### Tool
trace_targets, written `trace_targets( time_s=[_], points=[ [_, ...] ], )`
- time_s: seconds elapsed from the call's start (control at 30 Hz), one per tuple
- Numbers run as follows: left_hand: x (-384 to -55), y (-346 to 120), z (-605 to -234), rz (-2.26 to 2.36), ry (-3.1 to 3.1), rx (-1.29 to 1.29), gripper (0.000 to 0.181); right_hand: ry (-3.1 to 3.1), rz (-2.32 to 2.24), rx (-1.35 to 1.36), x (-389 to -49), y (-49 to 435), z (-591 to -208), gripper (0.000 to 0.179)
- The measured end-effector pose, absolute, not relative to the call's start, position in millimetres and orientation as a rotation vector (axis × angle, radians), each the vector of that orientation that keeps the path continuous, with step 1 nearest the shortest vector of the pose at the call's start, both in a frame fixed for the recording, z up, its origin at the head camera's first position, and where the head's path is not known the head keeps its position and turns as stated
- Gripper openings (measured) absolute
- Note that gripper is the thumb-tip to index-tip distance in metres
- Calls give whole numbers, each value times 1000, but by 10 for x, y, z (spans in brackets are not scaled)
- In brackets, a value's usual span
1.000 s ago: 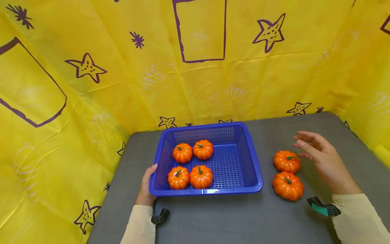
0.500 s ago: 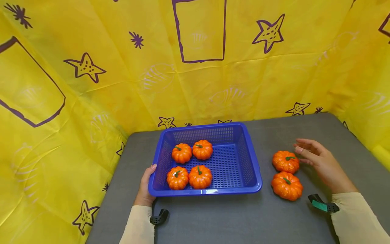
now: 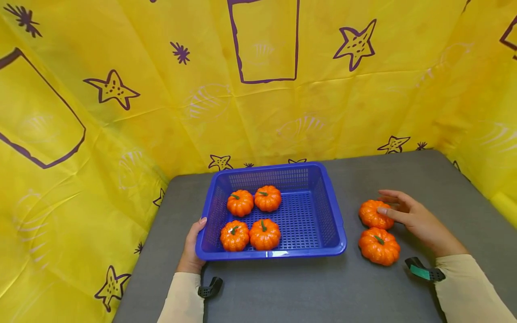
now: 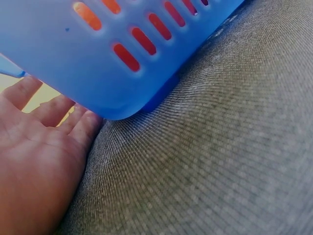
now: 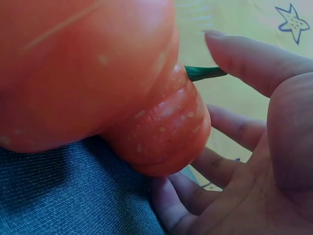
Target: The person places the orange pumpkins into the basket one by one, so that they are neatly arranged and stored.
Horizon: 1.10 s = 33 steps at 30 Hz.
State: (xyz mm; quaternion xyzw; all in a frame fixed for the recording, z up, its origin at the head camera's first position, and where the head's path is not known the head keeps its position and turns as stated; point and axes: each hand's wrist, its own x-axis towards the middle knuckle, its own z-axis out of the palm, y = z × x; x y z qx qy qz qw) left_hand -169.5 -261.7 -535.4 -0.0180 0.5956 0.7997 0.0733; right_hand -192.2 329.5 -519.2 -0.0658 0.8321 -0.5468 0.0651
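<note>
A blue plastic basket stands on the grey table. My left hand holds its left side, thumb over the rim; the left wrist view shows the fingers against the outside wall. At the basket's right lie two small orange pumpkins with green stems. Around the far one my right hand spreads, thumb above it and fingers beyond its far side. From the right wrist, that pumpkin sits between thumb and fingers, the stem close to the thumb. The near pumpkin fills that view's upper left.
Several more pumpkins sit inside the basket, toward its left, one of them at the front left. A yellow cloth with purple starfish drawings hangs behind and beside the grey table. Each wrist wears a black band.
My right hand has come down and left, from the right of the far pumpkin to over and around it. The left hand keeps its hold on the basket; the pumpkins stay in place.
</note>
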Motion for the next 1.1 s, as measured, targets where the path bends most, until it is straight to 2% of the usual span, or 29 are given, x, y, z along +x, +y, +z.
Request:
trace_targets(
  time_s=[0.47,1.1],
  points=[
    [-1685,-2619,-5353,2374,1833,-86,76,2544,-1530,-194,-1909,3231,-5191,59],
    [-1693,-2617,-5358,2384,1812,-54,74,2582,-1624,-140,-1881,3296,-5181,55]
  ],
)
